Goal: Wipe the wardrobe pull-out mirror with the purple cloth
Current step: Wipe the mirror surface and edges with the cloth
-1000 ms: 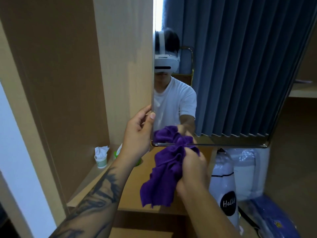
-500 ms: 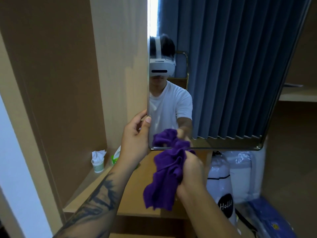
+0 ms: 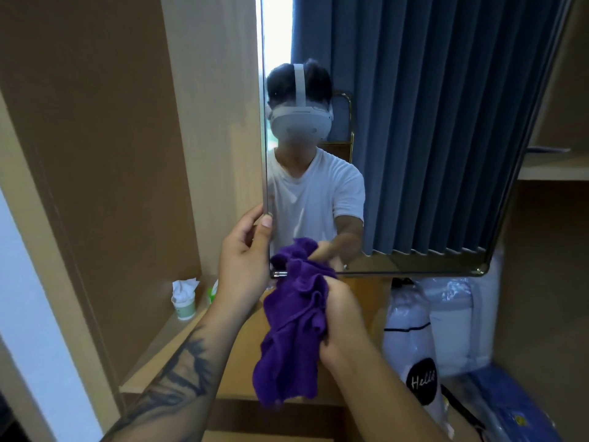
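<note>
The left hand [image 3: 245,260] pinches the mirror [image 3: 398,138] at its lower left edge, likely steadying it, while the right hand [image 3: 341,314] grips the purple cloth [image 3: 293,323] (bunched) against the mirror's bottom corner.

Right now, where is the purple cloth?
In the head view, the purple cloth is low at centre, bunched in the right hand against the mirror bottom-left corner, beside the left hand.

A bedroom at home, seen from inside an open wooden wardrobe [image 3: 105,138]: a pull-out mirror [image 3: 430,138] reflects pleated blue curtains [image 3: 446,106] with daylight at their edge. A wooden shelf [image 3: 554,170] sits at right, and bedding packed in clear plastic bags [image 3: 446,320] stands on the wardrobe floor.
</note>
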